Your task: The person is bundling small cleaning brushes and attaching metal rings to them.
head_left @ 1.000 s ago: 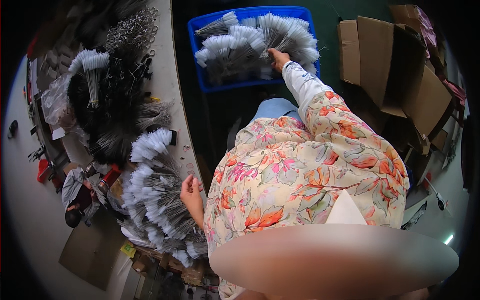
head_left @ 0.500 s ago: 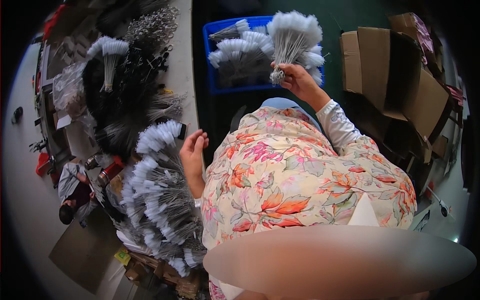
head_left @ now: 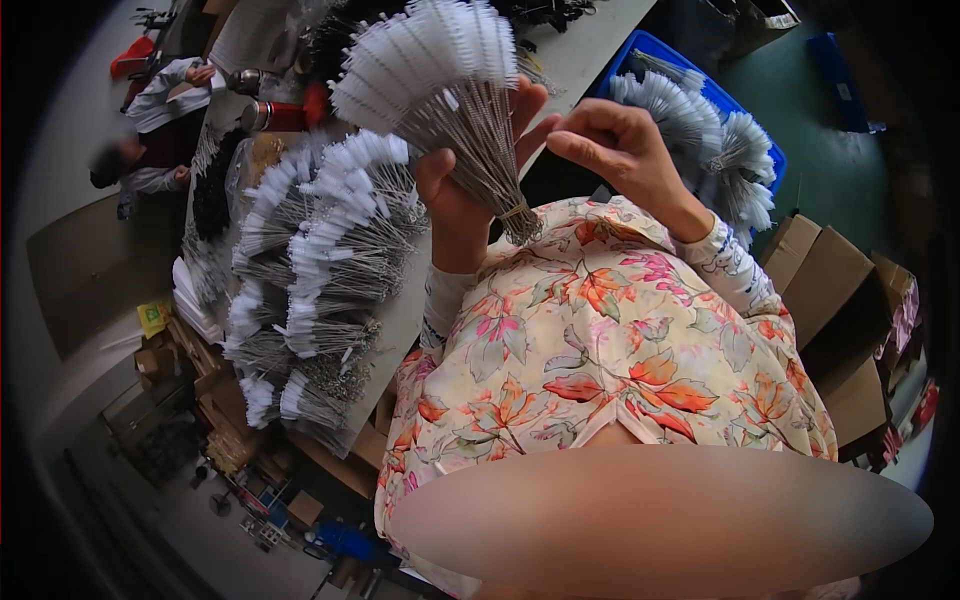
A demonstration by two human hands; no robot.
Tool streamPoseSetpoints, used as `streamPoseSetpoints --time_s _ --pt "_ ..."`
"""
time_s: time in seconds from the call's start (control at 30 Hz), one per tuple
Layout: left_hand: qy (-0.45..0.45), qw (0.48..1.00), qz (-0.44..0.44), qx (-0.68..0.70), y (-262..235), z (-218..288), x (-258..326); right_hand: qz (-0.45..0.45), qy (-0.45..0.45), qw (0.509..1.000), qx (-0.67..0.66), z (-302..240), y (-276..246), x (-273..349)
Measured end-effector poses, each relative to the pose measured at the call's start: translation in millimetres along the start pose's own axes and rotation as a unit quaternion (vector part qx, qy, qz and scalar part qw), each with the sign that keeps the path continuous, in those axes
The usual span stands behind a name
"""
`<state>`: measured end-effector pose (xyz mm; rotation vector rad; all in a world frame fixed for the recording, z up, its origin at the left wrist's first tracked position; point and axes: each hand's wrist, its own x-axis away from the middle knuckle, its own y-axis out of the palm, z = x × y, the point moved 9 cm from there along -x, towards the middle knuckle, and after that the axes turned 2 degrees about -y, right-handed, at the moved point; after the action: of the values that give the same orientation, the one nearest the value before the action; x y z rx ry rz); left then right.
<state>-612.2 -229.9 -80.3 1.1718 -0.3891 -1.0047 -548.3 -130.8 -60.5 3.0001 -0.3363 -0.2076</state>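
My left hand (head_left: 455, 205) is wrapped round a bundle of white-bristled wire brushes (head_left: 430, 75), lifted in front of my chest. The white heads fan out toward the upper left, and the wire ends gather at a yellowish band (head_left: 513, 211) at the lower right. Beside the left hand's fingertips, my right hand (head_left: 625, 150) is raised with its fingers curled and thumb against them in a pinch. Whatever the pinch may hold is too small to see. Rows of similar brush bundles (head_left: 330, 270) lie on the table to my left.
A blue crate (head_left: 775, 155) with more brush bundles stands on the floor at the right. Open cardboard boxes (head_left: 825, 290) are below it. Another person (head_left: 150, 150) works across the table at the far left, near a red cylinder (head_left: 275, 116).
The bundle has come from above the crate to in front of me, passing from my right hand into my left. My view has turned leftward toward the table.
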Motion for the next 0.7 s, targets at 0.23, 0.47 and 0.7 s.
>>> streamPoseSetpoints --time_s 0.23,0.47,0.7 --pt "0.102 0.991 0.080 -0.037 15 14 31 -0.078 -0.001 0.996 -0.054 -6 45 -21" --pt "0.130 0.985 0.102 -0.045 10 19 39 -0.075 0.076 0.986 -0.130 11 44 -22" --pt "0.139 0.987 0.066 0.044 10 21 35 -0.113 0.149 0.942 -0.280 26 45 -18"
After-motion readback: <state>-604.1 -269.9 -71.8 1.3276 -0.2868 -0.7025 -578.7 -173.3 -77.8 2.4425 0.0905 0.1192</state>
